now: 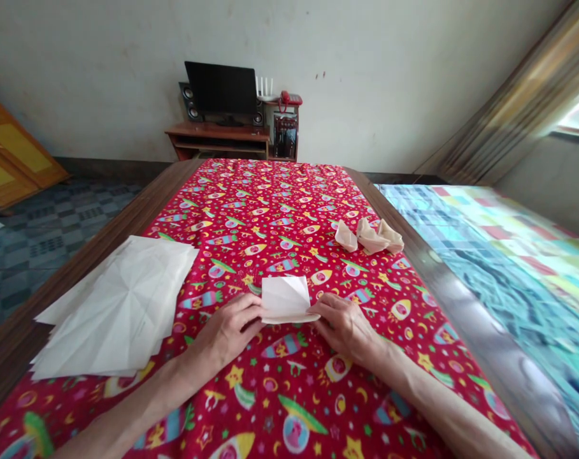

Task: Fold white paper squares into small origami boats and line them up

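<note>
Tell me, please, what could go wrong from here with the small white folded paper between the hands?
The left hand and right hand hold the small white folded paper at opposite sides, so uneven pressure might skew the fold along its near edge. The red patterned cloth beneath looks soft and could give, blurring the crease. The loose pile of creased white paper sheets lies beside the left forearm, which might nudge it.

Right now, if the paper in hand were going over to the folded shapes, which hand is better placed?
Probably the right hand: it pinches the right end of the paper, nearer the folded shapes. The left hand holds the opposite end, farther away.
</note>
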Motion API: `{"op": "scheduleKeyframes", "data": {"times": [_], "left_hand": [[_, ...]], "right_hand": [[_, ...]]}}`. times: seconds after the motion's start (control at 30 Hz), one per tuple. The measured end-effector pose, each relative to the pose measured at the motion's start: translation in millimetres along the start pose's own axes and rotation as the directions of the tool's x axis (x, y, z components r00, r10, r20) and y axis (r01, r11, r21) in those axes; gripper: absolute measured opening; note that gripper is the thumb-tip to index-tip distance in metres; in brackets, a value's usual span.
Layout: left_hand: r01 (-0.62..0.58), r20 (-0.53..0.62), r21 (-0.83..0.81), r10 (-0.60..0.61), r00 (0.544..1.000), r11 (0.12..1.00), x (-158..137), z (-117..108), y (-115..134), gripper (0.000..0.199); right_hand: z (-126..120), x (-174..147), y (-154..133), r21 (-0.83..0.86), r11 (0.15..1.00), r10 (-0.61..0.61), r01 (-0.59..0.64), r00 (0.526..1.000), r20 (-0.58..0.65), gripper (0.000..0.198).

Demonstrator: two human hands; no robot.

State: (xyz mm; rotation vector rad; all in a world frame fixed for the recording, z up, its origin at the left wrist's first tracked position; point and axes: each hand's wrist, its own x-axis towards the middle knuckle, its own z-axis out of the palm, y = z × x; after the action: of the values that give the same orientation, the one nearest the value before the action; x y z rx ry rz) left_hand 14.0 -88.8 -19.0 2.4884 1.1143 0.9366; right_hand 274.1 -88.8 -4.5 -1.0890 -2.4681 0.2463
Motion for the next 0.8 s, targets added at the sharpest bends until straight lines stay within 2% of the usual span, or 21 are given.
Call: {"op": "scheduleKeyframes", "data": {"times": [0.17, 0.3, 0.4, 0.63, 0.73, 0.8], "left_hand": [[0.151, 0.005, -0.061, -0.151, 0.989, 0.987, 3, 4, -1, 0.019], [0.255, 0.027, 0.106, -0.259, 0.965, 0.961, 6, 7, -1, 0.029], [0.300, 0.033, 0.228, -0.315, 0.949, 0.926, 10, 6, 1, 0.029], [0.309, 0.020, 0.417, -0.348, 0.937, 0.855, 17, 5, 7, 0.029], [0.327, -0.001, 0.428, -0.362, 0.932, 0.842, 19, 5, 6, 0.022], [0.322, -0.049, 0.390, -0.329, 0.943, 0.863, 21, 4, 8, 0.013]], "right_hand": [[3, 9, 0, 0.065, 0.983, 0.172, -0.171, 0.985, -0.006, 0.026], [7, 18, -1, -0.027, 0.946, 0.323, -0.323, 0.946, 0.006, 0.032], [7, 24, -4, -0.118, 0.907, 0.411, -0.405, 0.911, 0.027, 0.034], [8, 34, -6, -0.305, 0.863, 0.441, -0.403, 0.895, 0.066, 0.032], [8, 35, -4, -0.336, 0.857, 0.438, -0.391, 0.896, 0.076, 0.035], [8, 36, -4, -0.337, 0.857, 0.443, -0.391, 0.892, 0.091, 0.035]]}}
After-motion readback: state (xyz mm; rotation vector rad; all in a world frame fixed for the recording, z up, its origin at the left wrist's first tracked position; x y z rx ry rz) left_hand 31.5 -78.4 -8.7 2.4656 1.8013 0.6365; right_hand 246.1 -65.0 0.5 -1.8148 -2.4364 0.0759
